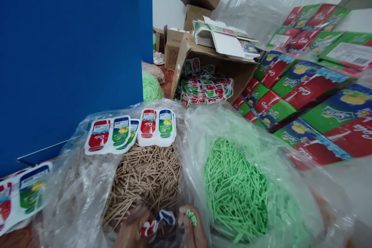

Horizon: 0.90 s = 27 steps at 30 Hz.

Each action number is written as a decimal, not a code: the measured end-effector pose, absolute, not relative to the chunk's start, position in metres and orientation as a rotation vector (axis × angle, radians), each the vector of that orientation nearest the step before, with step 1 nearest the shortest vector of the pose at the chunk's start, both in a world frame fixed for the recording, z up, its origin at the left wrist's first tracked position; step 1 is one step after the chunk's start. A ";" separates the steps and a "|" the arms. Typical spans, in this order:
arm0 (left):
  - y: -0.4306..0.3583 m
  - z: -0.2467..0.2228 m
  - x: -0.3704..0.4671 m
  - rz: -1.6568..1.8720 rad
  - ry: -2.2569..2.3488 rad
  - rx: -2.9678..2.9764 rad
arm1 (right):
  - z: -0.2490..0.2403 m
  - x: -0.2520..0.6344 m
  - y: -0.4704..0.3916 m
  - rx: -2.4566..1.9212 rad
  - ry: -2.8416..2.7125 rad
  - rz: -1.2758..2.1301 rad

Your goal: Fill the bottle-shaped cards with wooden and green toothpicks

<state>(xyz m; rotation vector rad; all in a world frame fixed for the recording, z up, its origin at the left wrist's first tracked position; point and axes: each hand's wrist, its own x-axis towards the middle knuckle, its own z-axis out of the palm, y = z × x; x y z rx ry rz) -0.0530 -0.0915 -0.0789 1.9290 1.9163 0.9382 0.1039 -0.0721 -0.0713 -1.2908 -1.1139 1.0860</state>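
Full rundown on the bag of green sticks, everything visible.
Clear, crinkled plastic bag, mouth open toward the camera, rim spread in loose folds. Inside, a jumbled heap of thin, straight, light-green sticks at all angles; their material can't be told. More green shows blurred through the plastic. It sits right of the bag of brown sticks, their plastic meeting. The right hand, pinching small green pieces, is by its left side; contact is unclear.

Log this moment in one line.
left hand: holds red-and-blue printed packet | right hand: holds green stick bundle | brown sticks: open bag | loose green sticks: adjacent bag
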 end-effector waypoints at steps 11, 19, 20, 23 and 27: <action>-0.085 -0.097 -0.047 0.945 1.738 2.136 | -0.039 0.096 -0.052 -1.172 -0.930 1.297; -0.080 -0.083 -0.057 0.930 1.657 1.947 | -0.045 0.093 -0.052 -1.137 -1.248 1.256; -0.081 -0.078 -0.059 0.920 1.670 1.832 | -0.046 0.095 -0.054 -1.115 -1.279 1.246; -0.082 -0.062 -0.061 0.985 1.656 1.567 | -0.047 0.102 -0.060 -1.071 -1.363 1.198; -0.080 -0.044 -0.061 1.048 1.569 1.512 | -0.048 0.113 -0.058 -0.934 -1.624 1.003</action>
